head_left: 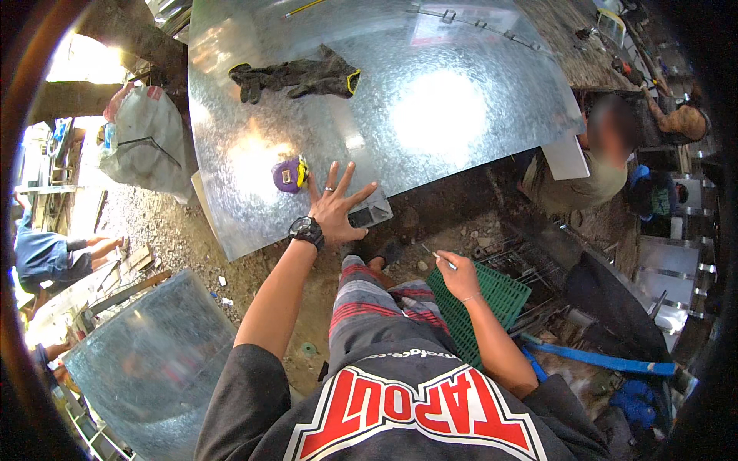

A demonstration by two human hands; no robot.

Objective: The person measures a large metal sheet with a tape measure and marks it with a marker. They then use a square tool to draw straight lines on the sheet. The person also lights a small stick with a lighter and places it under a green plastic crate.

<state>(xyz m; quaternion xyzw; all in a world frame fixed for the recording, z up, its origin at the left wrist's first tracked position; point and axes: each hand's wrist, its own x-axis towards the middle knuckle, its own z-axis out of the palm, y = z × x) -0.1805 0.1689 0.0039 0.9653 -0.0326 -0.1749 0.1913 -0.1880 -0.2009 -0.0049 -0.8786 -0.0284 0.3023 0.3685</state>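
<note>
My left hand (335, 211) rests with fingers spread at the near edge of a large shiny metal sheet (430, 165). Beneath its thumb side lies a small grey metal piece (375, 210). Just left of my fingertips is a purple and yellow tape measure (289, 175). My right hand (463, 280) is closed round a slim pen-like tool (452, 266), held out over the ground to the right of my legs. Farther up the sheet lie dark work gloves (300, 77) with a yellow cuff edge.
A green plastic crate (500, 296) is beside my right arm. Another metal sheet (157, 361) stands low at left, near a whitish sack (150, 142). People are close by: one at the sheet's right (576, 180), one at far left (46, 257). Thin rods and a strip lie about.
</note>
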